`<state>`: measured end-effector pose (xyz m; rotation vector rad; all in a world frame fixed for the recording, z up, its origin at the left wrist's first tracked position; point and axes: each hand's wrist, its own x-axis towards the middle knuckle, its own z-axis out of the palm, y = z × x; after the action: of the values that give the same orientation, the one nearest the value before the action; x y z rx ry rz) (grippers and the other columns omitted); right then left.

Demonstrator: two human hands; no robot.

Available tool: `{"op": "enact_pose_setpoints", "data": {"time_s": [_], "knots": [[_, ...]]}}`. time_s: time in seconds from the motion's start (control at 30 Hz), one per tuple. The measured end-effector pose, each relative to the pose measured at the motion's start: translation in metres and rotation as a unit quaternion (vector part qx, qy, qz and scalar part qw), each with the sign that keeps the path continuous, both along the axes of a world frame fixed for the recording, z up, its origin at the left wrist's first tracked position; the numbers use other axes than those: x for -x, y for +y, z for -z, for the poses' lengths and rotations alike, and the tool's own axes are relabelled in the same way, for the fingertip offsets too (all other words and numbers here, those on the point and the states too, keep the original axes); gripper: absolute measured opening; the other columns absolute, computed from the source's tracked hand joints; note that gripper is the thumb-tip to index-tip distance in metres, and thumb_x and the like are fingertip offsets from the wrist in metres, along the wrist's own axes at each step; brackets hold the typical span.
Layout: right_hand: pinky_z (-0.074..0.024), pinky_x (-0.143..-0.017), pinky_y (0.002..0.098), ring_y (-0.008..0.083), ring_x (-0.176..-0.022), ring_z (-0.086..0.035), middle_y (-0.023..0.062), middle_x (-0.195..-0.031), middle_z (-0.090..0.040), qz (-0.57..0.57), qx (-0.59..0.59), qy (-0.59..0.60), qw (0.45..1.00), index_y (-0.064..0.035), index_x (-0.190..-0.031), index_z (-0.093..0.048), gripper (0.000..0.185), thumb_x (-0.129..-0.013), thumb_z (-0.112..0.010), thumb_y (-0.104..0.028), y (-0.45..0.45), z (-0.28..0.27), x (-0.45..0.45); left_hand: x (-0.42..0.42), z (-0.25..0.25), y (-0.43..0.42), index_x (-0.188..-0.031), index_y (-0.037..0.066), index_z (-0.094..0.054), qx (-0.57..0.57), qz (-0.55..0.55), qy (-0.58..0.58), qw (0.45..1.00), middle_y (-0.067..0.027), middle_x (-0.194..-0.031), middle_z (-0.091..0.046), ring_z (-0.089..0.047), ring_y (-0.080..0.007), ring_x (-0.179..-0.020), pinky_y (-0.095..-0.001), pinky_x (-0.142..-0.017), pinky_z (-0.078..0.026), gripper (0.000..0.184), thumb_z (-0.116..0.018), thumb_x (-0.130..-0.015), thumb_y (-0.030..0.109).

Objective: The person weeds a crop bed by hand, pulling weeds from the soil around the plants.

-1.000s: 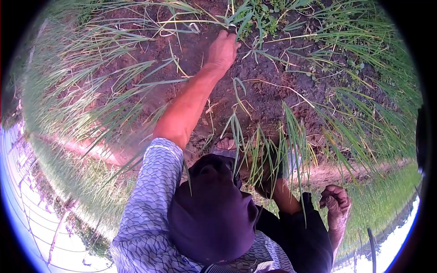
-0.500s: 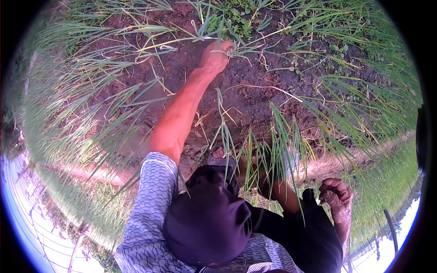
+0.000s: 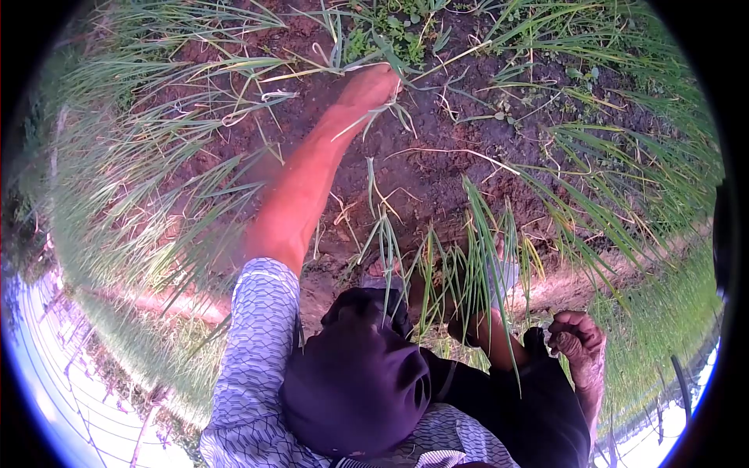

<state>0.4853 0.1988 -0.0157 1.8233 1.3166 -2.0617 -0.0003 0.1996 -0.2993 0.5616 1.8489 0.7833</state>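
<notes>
**Left hand (image 3: 373, 87) down at the dark-brown soil patch (image 3: 449, 183)**

We see the left hand's fingers drawn in, tips hidden; we cannot tell whether they are clamped on anything. A thin, pale-green leafy sprig (image 3: 401, 114) lies at its near side, one leaf slanting back across the wrist. The left hand is much the nearer; the right hand (image 3: 579, 343) sits well apart, beside the black cloth trouser leg (image 3: 530, 413), fingers curled against the thumb. Broad blue-green leaves (image 3: 386, 51) stand just beyond the left hand. Open room: mid-patch. Long, narrow green leaf tufts (image 3: 480, 222) fringe the near edge.
</notes>
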Motion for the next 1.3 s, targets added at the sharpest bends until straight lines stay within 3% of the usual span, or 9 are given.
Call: {"op": "enact_pose_setpoints", "data": {"time_s": [0.07,0.17,0.23,0.57,0.73,1.07,1.1,1.23,1.3], "knots": [[-0.0529,-0.067,0.0257,0.0126,-0.074,-0.063,0.0073,-0.090,-0.068,0.004,0.004,0.000,1.000,0.0025,-0.113,-0.061,0.038,-0.086,-0.076,-0.018,0.000,-0.001,0.002,-0.016,-0.018,-0.002,-0.105,0.003,-0.060,0.006,-0.078,0.015,0.997,-0.0101,-0.092,-0.062,-0.060,-0.0230,-0.083,-0.0368,-0.072,-0.047,0.021,-0.059,-0.095,0.021],[-0.0528,-0.067,0.0258,0.0127,-0.075,-0.063,0.0075,-0.091,-0.068,0.014,0.011,-0.004,1.000,0.0024,-0.114,-0.060,0.038,-0.085,-0.076,-0.017,-0.001,-0.003,0.002,0.007,0.069,-0.023,-0.103,-0.001,-0.060,-0.178,-0.044,0.143,0.973,-0.0092,-0.088,-0.063,-0.060,-0.0171,-0.072,-0.0350,-0.060,-0.048,0.017,-0.060,-0.094,0.014],[-0.0527,-0.067,0.0259,0.0131,-0.076,-0.064,0.0078,-0.092,-0.069,0.021,0.016,-0.006,1.000,0.0019,-0.114,-0.061,0.037,-0.085,-0.076,-0.016,-0.001,-0.001,-0.002,-0.008,0.020,-0.022,-0.102,-0.002,-0.061,-0.156,-0.056,0.215,0.962,-0.0098,-0.085,-0.064,-0.062,-0.0156,-0.067,-0.0319,-0.058,-0.050,0.014,-0.058,-0.094,0.010],[-0.0527,-0.066,0.0262,0.0132,-0.075,-0.064,0.0077,-0.091,-0.068,0.014,0.000,-0.012,1.000,0.0016,-0.112,-0.061,0.040,-0.083,-0.079,-0.018,-0.002,0.006,-0.016,-0.022,0.022,-0.024,-0.111,-0.005,-0.061,-0.260,-0.428,0.090,0.861,-0.0157,-0.093,-0.064,-0.067,-0.0187,-0.069,-0.0292,-0.057,-0.056,0.023,-0.052,-0.091,0.003],[-0.0527,-0.067,0.0255,0.0124,-0.077,-0.063,0.0075,-0.092,-0.069,0.021,0.018,-0.019,0.999,0.0016,-0.112,-0.061,0.037,-0.083,-0.078,-0.015,-0.003,0.008,-0.018,-0.019,0.017,-0.026,-0.109,-0.001,-0.063,-0.150,-0.092,0.398,0.900,-0.0269,-0.101,-0.060,-0.059,-0.0443,-0.095,-0.0490,-0.085,-0.047,0.028,-0.067,-0.083,0.008],[-0.0535,-0.071,0.0261,0.0129,-0.081,-0.064,0.0075,-0.094,-0.069,0.019,0.013,-0.028,0.999,0.0016,-0.112,-0.062,0.035,-0.084,-0.077,-0.012,-0.009,0.010,-0.019,-0.003,0.028,-0.007,-0.096,-0.001,-0.059,-0.076,0.053,0.475,0.875,-0.0277,-0.103,-0.059,-0.061,-0.0476,-0.091,-0.0535,-0.076,-0.050,0.019,-0.062,-0.083,0.012],[-0.0536,-0.071,0.0262,0.0130,-0.082,-0.064,0.0075,-0.094,-0.069,0.014,0.008,-0.021,1.000,0.0015,-0.112,-0.062,0.035,-0.083,-0.078,-0.011,-0.008,0.010,-0.019,-0.006,0.025,-0.008,-0.094,0.001,-0.056,-0.091,0.012,0.482,0.871,-0.0221,-0.099,-0.061,-0.066,-0.0382,-0.083,-0.0470,-0.072,-0.054,0.011,-0.060,-0.087,0.008],[-0.0539,-0.073,0.0269,0.0134,-0.084,-0.064,0.0074,-0.095,-0.069,0.001,0.028,-0.035,0.999,0.0012,-0.111,-0.062,0.034,-0.082,-0.078,-0.010,-0.004,0.010,-0.021,-0.001,0.010,0.006,-0.102,0.002,-0.043,-0.229,-0.317,0.141,0.909,-0.0106,-0.091,-0.059,-0.063,-0.0161,-0.073,-0.0288,-0.053,-0.050,0.013,-0.054,-0.094,0.001],[-0.0541,-0.074,0.0273,0.0137,-0.084,-0.064,0.0076,-0.095,-0.069,-0.004,0.027,-0.040,0.999,0.0011,-0.110,-0.062,0.034,-0.082,-0.078,-0.010,-0.006,0.012,-0.022,0.015,-0.005,0.017,-0.107,0.001,-0.038,-0.299,-0.403,0.046,0.864,-0.0142,-0.089,-0.060,-0.063,-0.0177,-0.071,-0.0295,-0.049,-0.050,0.021,-0.051,-0.092,-0.003]]}}
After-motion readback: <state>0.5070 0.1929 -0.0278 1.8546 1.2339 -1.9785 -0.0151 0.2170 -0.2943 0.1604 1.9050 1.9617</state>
